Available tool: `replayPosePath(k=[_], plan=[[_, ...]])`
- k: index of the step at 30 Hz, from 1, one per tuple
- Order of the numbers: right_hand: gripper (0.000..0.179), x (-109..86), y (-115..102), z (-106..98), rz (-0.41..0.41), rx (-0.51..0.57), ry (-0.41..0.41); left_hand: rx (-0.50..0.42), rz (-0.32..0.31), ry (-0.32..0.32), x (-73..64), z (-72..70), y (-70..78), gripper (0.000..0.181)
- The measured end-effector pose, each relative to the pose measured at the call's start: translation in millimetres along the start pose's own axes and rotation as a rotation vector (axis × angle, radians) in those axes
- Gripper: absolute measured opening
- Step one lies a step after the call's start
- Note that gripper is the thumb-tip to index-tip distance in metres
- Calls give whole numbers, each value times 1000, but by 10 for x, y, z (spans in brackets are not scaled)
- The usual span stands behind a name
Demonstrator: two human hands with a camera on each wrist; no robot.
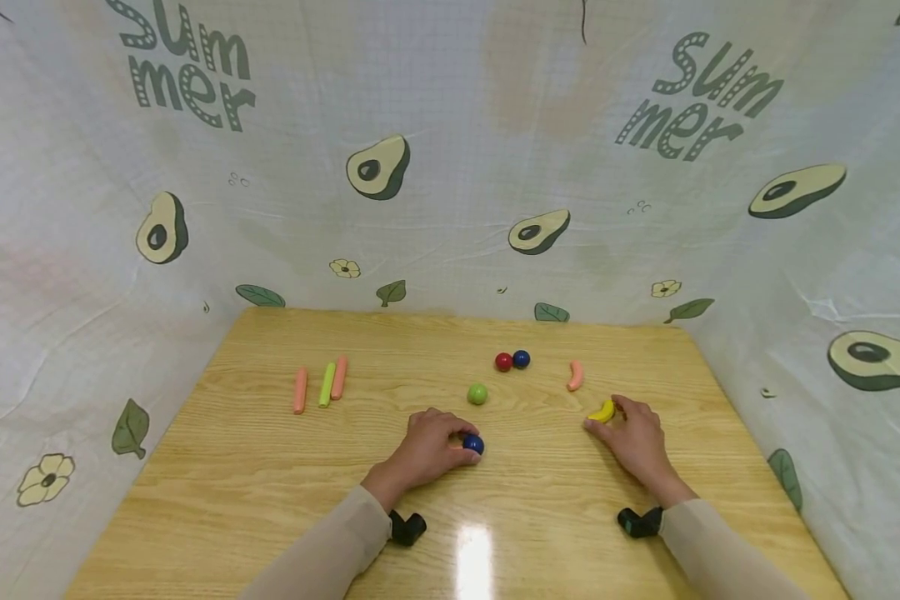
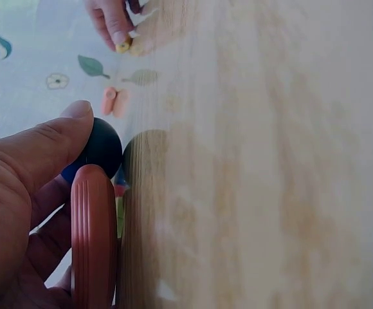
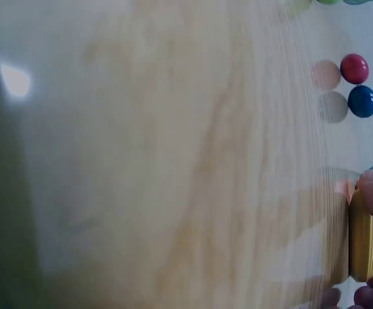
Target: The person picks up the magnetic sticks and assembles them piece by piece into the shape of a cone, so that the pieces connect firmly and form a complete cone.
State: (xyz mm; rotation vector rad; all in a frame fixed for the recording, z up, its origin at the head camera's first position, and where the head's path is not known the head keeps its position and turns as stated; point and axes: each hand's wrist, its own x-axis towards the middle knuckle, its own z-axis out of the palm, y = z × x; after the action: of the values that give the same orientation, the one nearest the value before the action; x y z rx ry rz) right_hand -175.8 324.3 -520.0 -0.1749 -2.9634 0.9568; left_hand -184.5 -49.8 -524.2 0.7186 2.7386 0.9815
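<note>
My left hand (image 1: 431, 447) pinches a dark blue ball (image 1: 473, 444) between thumb and fingers, near the middle of the wooden table. A ridged salmon-pink piece (image 2: 94, 238) stands out in the left wrist view, beside the ball and in front of the curled fingers; the hand mostly hides it from the head view. Over on the right, my right hand (image 1: 636, 433) pinches a short, curved yellow piece (image 1: 602, 412) by its ends, thumb at one and fingers at the other. In the right wrist view this yellow piece (image 3: 364, 241) shows ridges along its side.
A green ball (image 1: 477, 394) lies beyond my left hand. Farther back, a red ball (image 1: 503, 362) touches another blue ball (image 1: 521, 359). A curved pink piece (image 1: 575, 376) lies behind the yellow one. At left are two pink sticks (image 1: 300, 391) and a lime stick (image 1: 327, 385). Printed cloth (image 1: 450, 275) encloses the table.
</note>
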Motion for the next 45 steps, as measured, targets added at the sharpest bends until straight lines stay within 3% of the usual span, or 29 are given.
replayPosePath(k=[17, 25, 30, 45], plan=[[90, 46, 15, 3, 12, -10, -13, -12, 3, 3, -4, 3, -4, 42], [88, 35, -3, 34, -4, 52, 3, -11, 14, 3, -8, 4, -17, 39], [89, 1, -115, 112, -16, 97, -37, 6, 17, -1, 5, 16, -25, 39], [79, -185, -606, 499, -169, 118, -104, 28, 14, -10, 29, 62, 71, 38]])
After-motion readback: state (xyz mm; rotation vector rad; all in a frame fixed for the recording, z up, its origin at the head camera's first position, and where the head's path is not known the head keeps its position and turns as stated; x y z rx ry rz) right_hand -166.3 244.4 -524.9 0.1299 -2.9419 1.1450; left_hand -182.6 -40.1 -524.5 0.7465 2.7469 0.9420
